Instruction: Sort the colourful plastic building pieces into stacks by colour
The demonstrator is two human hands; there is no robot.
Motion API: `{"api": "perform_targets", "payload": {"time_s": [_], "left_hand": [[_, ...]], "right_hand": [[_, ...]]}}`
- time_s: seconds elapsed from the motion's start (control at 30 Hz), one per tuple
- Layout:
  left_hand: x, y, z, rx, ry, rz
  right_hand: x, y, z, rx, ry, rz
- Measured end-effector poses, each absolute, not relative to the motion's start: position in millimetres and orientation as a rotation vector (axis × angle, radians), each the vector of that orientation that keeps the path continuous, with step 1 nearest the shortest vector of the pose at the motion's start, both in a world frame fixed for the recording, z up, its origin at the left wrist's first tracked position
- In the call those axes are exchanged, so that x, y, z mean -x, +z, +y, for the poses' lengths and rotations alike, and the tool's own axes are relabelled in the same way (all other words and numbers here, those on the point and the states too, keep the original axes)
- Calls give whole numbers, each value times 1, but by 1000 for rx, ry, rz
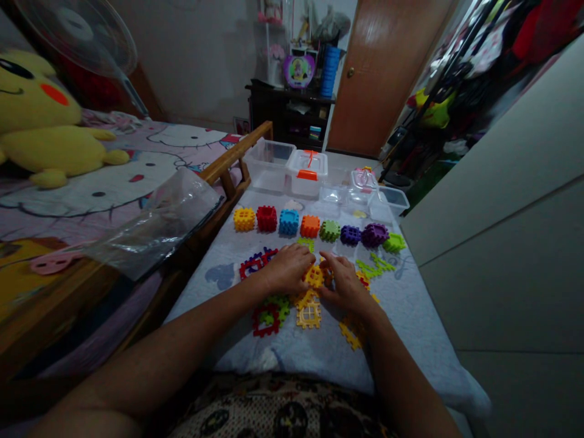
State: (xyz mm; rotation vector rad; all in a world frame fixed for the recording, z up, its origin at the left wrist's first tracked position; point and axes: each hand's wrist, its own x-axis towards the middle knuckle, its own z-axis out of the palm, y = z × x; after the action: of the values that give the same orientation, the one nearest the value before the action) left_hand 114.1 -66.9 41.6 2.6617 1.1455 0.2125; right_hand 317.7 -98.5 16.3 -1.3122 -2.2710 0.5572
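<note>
Head view: left hand [287, 269] and right hand [343, 283] flank a yellow tile [314, 275].

You're in a bedroom in a private home: on your left is a bed with a Hello Kitty sheet [114, 158] and a wooden bed rail [232, 155], with a big yellow Pikachu plush [39, 115] lying on it and a standing fan [75, 36] above it, straight ahead a brown wooden door [387, 79] and a dark shelf unit [292, 112] with household bits on top, hanging clothes [474, 73] to your right past a pale wardrobe-like panel [502, 243], and colourful plastic toy blocks [310, 226] on the soft cloth cover in front of you
</note>
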Motion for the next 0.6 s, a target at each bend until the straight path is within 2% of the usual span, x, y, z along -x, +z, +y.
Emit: {"api": "perform_targets", "payload": {"time_s": [0.37,0.6], "left_hand": [[-114,53,-68,-2749,268,1156],[-37,78,-60,-2569,463,1375]], "right_hand": [[-321,21,-101,1184,517,-2181],[-327,16,-97,1199,421,-2001]]}}
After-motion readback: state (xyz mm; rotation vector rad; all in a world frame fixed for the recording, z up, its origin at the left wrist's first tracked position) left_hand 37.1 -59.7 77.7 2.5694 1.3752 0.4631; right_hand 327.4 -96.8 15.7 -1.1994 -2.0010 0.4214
